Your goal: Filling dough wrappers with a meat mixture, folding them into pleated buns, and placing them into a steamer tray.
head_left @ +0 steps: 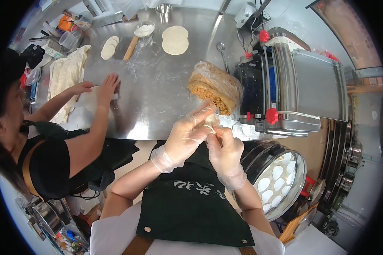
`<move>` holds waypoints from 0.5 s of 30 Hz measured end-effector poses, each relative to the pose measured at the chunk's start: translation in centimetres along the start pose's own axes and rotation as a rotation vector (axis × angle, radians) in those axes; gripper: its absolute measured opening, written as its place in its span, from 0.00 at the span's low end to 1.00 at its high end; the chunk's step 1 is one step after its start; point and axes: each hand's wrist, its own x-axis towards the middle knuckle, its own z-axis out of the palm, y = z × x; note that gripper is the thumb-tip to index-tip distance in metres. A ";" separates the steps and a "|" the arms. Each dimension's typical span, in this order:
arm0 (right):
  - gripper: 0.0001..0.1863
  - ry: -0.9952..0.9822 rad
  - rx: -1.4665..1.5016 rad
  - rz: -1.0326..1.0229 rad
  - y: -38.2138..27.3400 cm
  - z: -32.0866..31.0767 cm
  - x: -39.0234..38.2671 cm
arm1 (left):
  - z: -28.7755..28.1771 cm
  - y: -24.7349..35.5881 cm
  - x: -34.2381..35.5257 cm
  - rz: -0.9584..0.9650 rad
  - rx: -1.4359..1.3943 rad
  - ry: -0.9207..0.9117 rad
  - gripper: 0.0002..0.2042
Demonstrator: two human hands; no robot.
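Note:
Both my hands wear clear plastic gloves and meet near the table's front edge. Between them is a small piece of pale dough (210,122), gathered up and partly hidden by fingers. My left hand (184,141) cups it from the left, fingers pointing away from me. On the near right side, my right hand (224,154) pinches the dough's edge with thumb and fingertips. Just beyond my fingers sits a container of crumbly orange-brown filling (215,100), partly wrapped in clear plastic film (220,73).
A co-worker's hands (107,87) press on the steel table (144,106) at left, beside a cloth-covered slab (68,78). Flat dough rounds (175,40), a rolling pin (131,48) and a spoon (222,53) lie beyond. Right stand a roller machine (285,80) and a steamer (300,170) with white discs.

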 end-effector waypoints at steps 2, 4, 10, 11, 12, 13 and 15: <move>0.14 -0.015 0.021 0.001 0.5 0.1 -0.6 | 0.0 -0.2 -0.2 -0.025 -0.107 0.033 0.23; 0.14 -0.032 0.042 0.003 0.4 0.1 -0.6 | 0.0 -0.8 -0.1 0.055 0.046 0.009 0.23; 0.10 -0.051 -0.151 -0.082 -0.7 -0.3 0.6 | -0.1 1.3 0.6 0.229 0.505 -0.022 0.29; 0.09 0.008 0.123 0.048 -0.6 -0.1 0.0 | -0.1 1.4 0.7 0.232 0.503 -0.022 0.29; 0.07 0.067 0.396 0.178 -0.6 0.1 -0.4 | 0.1 1.4 0.8 0.070 -0.003 -0.008 0.29; 0.05 0.118 0.740 0.375 -2.4 -0.4 -0.1 | 0.1 1.4 0.8 -0.094 -0.507 0.010 0.30; 0.05 0.057 0.806 0.498 -2.7 -1.0 0.3 | 1.3 -0.7 0.2 -0.042 -0.662 0.049 0.29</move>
